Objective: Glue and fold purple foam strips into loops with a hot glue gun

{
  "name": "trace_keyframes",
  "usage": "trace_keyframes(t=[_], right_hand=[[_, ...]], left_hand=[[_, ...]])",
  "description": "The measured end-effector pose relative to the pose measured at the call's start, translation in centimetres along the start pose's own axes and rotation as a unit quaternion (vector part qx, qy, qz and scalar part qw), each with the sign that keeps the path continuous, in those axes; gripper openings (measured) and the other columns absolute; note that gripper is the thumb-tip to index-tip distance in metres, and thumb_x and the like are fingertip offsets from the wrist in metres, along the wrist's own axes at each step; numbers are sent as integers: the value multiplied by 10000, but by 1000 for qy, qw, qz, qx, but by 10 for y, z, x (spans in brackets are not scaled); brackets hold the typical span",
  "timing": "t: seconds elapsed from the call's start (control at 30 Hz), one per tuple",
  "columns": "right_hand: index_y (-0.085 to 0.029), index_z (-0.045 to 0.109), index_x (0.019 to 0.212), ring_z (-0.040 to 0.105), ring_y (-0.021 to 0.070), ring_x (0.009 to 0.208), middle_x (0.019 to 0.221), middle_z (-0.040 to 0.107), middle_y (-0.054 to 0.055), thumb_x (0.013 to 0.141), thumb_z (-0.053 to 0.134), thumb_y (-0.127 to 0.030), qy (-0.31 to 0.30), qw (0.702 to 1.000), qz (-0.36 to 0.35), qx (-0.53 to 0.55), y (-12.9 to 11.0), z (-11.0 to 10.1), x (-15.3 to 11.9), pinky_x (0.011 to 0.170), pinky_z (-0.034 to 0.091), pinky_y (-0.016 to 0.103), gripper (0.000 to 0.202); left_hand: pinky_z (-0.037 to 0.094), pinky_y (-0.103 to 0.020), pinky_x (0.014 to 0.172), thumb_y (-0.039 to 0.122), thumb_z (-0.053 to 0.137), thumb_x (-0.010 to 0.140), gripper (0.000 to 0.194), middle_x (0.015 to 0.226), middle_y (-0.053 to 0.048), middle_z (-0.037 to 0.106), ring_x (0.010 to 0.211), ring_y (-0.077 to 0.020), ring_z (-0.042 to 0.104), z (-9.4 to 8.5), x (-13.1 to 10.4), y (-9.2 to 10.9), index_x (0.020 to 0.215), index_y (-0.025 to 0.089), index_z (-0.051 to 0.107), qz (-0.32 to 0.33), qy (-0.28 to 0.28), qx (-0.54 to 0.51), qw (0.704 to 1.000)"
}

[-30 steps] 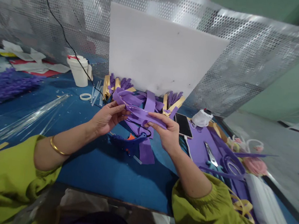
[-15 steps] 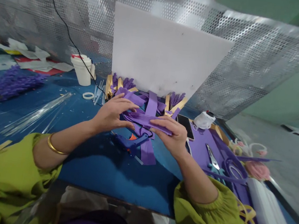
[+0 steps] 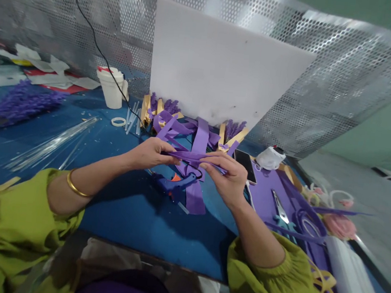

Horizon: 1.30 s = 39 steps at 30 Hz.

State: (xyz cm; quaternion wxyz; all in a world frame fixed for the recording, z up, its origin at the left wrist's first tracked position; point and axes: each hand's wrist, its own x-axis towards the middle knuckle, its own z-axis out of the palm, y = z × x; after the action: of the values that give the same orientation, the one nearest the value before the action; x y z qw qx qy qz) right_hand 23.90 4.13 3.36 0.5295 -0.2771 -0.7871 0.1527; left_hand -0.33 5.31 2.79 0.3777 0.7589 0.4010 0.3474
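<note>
Head view shows the left hand (image 3: 151, 153) and the right hand (image 3: 229, 178) both pinched closed on a purple foam strip (image 3: 194, 156), held just above the blue glue gun (image 3: 173, 186); it seems light, soft and bendable, best gripped at its ends.

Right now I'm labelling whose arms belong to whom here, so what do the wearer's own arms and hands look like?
Both arms wear loose yellow-green sleeves, gathered at the cuffs and pushed up near the elbows, leaving the forearms bare. The left wrist carries a thin gold bangle. The left hand and right hand are bare: no gloves, and no rings or watch that I can make out.
</note>
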Motion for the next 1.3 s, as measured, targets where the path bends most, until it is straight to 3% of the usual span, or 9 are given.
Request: trace_keyframes(t=[0.23, 0.5, 0.7, 0.87, 0.97, 1.1, 1.3], right_hand=[[-214, 757, 735, 688, 170, 662, 768, 767, 14, 780, 793, -286, 89, 982, 164, 40, 6, 9, -1, 632, 553, 297, 92], [-217, 695, 711, 710, 157, 637, 733, 749, -11, 757, 808, -252, 129, 966, 200, 100, 6, 16, -4, 640, 571, 289, 127], [-212, 664, 718, 713, 166, 649, 764, 742, 1, 766, 808, -310, 125, 969, 182, 113, 6, 20, -6, 647, 582, 314, 181], [-216, 661, 727, 697, 163, 675, 772, 743, 8, 791, 789, -326, 118, 978, 150, 80, 4, 20, -7, 658, 575, 313, 180], [-221, 659, 731, 696, 164, 684, 769, 746, 3, 803, 780, -306, 124, 980, 135, 71, 3, 19, -6, 666, 569, 311, 165], [-222, 660, 734, 708, 182, 731, 788, 756, 14, 810, 781, -301, 115, 987, 100, 60, 2, 19, -8, 694, 569, 326, 164], [-228, 655, 762, 719, 170, 780, 839, 767, 11, 832, 760, -231, 84, 993, 69, 46, 1, 23, -12, 725, 568, 306, 126]], left_hand=[[332, -225, 526, 469, 690, 803, 368, 598, 5, 579, 558, -111, 466, 5, -1, 2, 780, 110, 768, 3, 24, 6, 1000], [445, -239, 618, 353, 674, 835, 302, 609, -30, 674, 625, -148, 604, 10, -3, 2, 617, 150, 724, 68, 91, 24, 993], [485, -258, 652, 377, 739, 782, 233, 719, -54, 758, 698, -185, 668, 12, -4, 4, 761, 153, 799, 34, 112, 3, 993], [504, -241, 636, 400, 713, 814, 283, 676, -47, 743, 641, -158, 656, 13, -5, 3, 687, 157, 782, 42, 136, -2, 990], [477, -221, 537, 399, 734, 797, 259, 655, -32, 726, 528, -121, 594, 14, -6, 3, 794, 153, 812, 33, 131, -27, 990], [487, -219, 545, 409, 803, 732, 325, 670, -31, 740, 559, -136, 625, 16, -7, 5, 948, 167, 827, 6, 119, -47, 992], [502, -217, 558, 333, 765, 776, 194, 665, -39, 748, 564, -139, 647, 19, -9, 7, 833, 157, 827, 13, 124, -32, 992]])
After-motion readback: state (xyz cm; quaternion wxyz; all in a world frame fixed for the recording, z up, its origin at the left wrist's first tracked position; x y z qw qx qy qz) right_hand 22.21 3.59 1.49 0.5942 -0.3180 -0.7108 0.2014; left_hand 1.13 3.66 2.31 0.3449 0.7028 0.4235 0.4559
